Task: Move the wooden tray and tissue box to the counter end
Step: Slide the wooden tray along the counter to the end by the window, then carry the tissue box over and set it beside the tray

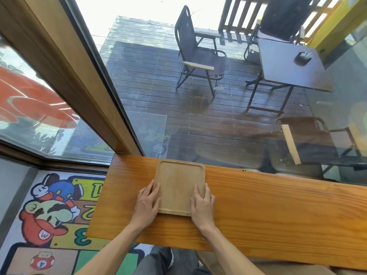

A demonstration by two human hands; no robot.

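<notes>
Wooden tray [179,185] lies flat on the orange-toned counter [258,205], near its left end, long axis running away from the person. The left hand [147,203] presses the tray's near-left edge and the right hand [201,204] its near-right edge, fingers flat, set apart, equally near. Both rest on it rather than clamping, as far as can be judged. The counter end lies just left of the tray. No tissue box shows. The floor mat [51,215] below bears "W", "3" and "4"; beyond the glass stand deck chairs
</notes>
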